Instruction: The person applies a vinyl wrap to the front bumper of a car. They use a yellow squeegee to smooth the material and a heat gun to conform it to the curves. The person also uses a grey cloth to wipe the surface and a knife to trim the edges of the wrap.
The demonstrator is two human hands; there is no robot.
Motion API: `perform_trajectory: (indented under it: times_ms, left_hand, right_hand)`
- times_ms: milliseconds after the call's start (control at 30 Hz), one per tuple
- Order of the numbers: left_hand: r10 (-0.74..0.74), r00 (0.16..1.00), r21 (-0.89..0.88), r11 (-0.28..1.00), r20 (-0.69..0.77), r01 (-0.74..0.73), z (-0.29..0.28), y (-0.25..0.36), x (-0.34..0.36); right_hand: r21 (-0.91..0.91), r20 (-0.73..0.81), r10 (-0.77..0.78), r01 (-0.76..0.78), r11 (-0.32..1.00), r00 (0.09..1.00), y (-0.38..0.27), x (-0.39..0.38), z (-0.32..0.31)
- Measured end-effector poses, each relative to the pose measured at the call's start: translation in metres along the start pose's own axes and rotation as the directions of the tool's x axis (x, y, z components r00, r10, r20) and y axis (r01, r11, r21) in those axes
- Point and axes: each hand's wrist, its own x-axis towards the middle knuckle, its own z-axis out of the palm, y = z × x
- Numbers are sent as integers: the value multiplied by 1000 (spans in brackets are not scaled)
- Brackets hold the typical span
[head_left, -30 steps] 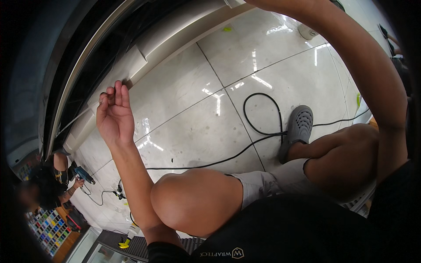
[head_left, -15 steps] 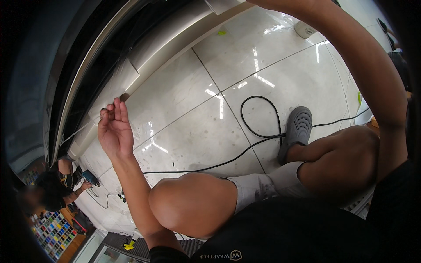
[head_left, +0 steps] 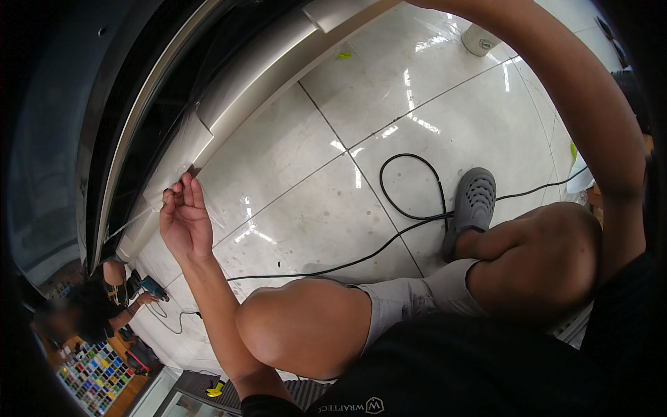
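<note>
My left hand [head_left: 186, 221] is palm up beside the silver-beige lower sill [head_left: 240, 90] of a vehicle. Its fingers are curled and pinched together on a thin sheet of clear film [head_left: 182, 147], which stretches along the sill and hangs in wrinkles beside the fingers. The exact grip is partly hidden by the fingertips. My right arm [head_left: 587, 90] arches up and across to the top edge, where the right hand lies beyond the picture. Dark glossy body panels [head_left: 52, 132] rise at the left of the sill.
A black cable [head_left: 333, 266] crosses the tiled floor, looping beside my grey clog [head_left: 474, 201]. A white round container [head_left: 479, 40] stands at upper right. Lower left, another person [head_left: 97, 313] holds a blue power tool [head_left: 153, 287] near a board of colour samples [head_left: 94, 375].
The vehicle and floor have shifted slightly in the picture as the view moved. My left hand sits a little lower in it, fingers still curled at the film.
</note>
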Motion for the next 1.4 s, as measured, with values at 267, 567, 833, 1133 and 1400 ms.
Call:
perform_trajectory:
  times_ms: [267, 567, 833, 1133, 1400]
  left_hand:
    - [5, 998, 60, 998, -58, -1, 1, 0, -5]
    - [-56, 998, -7, 998, -8, 56, 31, 19, 10]
    - [-222, 967, 81, 974, 124, 213, 146, -32, 38]
    - [-130, 984, -220, 963, 121, 155, 231, -115, 86]
    - [-64, 998, -117, 991, 10, 65, 238, -131, 85]
  right_hand:
    - [2, 21, 79, -79, 997, 997, 12, -11, -5]
    - [61, -144, -13, 21, 998, 990, 27, -21, -3]
    - [171, -148, 31, -5, 985, 988, 19, -31, -2]
    - [312, -197, 125, -59, 948, 972, 31, -45, -5]
    - [320, -217, 65, 8, 947, 974, 36, -31, 6]
